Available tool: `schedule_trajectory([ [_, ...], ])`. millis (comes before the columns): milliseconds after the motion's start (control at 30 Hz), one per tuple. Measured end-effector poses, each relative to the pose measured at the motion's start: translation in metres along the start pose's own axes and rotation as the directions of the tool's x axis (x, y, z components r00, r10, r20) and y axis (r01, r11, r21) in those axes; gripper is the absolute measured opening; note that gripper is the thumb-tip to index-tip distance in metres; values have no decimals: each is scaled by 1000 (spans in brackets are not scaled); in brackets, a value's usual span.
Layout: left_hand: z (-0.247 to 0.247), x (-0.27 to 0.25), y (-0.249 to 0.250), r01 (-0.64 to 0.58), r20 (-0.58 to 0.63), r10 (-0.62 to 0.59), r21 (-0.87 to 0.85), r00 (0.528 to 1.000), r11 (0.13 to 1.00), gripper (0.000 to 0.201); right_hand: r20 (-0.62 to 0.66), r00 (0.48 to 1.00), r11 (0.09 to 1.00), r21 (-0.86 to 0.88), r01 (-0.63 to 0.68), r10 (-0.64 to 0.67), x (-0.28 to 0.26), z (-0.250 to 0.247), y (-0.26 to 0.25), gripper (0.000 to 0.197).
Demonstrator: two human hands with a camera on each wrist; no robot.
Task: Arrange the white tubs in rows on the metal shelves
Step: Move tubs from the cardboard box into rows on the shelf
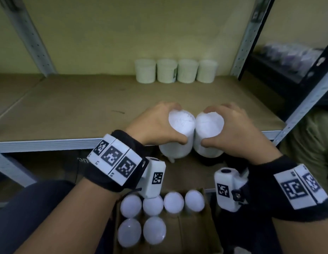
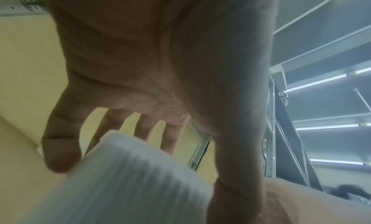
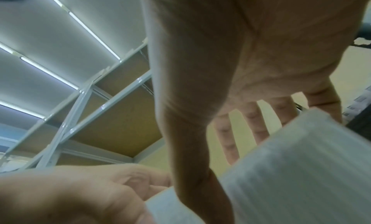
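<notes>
From the head view we record each hand clamped from above on one white ribbed plastic tub: left hand (image 1: pixel 155 125) on the left-hand tub (image 1: pixel 177 136), right hand (image 1: pixel 231 127) on the right-hand tub (image 1: pixel 209 136). The tubs touch, held at the grey metal shelf's front edge (image 1: pixel 49 144). Four white tubs (image 1: pixel 176 71) line the back wall, with brown shelf board open before them. Six more tubs (image 1: pixel 152 215) stand in a cardboard box (image 1: pixel 192 233) below. Only the wrist views show upper shelves and ceiling lights.
</notes>
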State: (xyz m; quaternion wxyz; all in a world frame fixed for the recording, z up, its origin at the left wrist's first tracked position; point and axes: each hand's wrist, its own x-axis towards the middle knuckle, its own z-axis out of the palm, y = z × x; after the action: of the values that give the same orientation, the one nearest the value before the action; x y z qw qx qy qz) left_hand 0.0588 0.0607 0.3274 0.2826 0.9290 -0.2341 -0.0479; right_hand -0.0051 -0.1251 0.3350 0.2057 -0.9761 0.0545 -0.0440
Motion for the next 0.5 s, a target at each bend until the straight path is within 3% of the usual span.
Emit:
schedule_trajectory([
  [200, -20, 6, -17, 54, -170, -63, -55, 984, 997, 68, -131, 990, 991, 108, 75, -61, 34, 11, -19, 61],
  [367, -18, 9, -38, 113, -262, -122, -51, 957, 992, 61, -95, 991, 980, 167, 105, -90, 60, 39, -24, 58],
  [500, -13, 11, -50, 144, -268, -156, -63, 951, 987, 59, -129, 985, 978, 160, 135, -115, 71, 52, -28, 56],
])
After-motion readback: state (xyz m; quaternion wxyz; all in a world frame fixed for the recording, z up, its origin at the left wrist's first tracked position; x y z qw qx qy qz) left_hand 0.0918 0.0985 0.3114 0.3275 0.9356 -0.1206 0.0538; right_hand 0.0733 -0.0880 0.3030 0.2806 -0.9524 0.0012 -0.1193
